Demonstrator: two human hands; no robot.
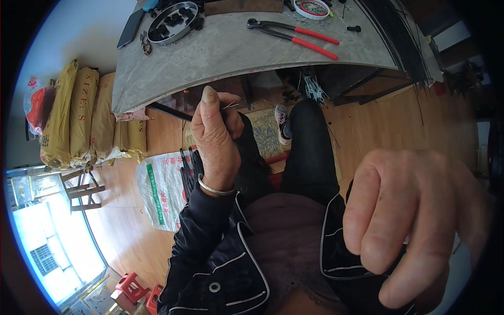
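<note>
My left hand [215, 131] is closed in front of the table's near edge, thumb pointing up. Short thin metal wires [231, 105] poke out between its thumb and fingers; their other ends are hidden. Large and close at the right is my right hand [404, 210], raised with its fingers curled downward. Its thumb and whatever it may pinch are out of sight. Pliers with red handles [299, 37], end-cutting nippers by their look, lie on the grey table [220, 58], apart from both hands.
On the table are a round metal tray [173, 34] of black parts, a white round dish [312, 7] of small bits and long black strips [401, 42] at the right edge. Stuffed yellow sacks [81, 115] stand left, near a wooden stool [83, 190]. A white woven bag [164, 189] lies on the floor.
</note>
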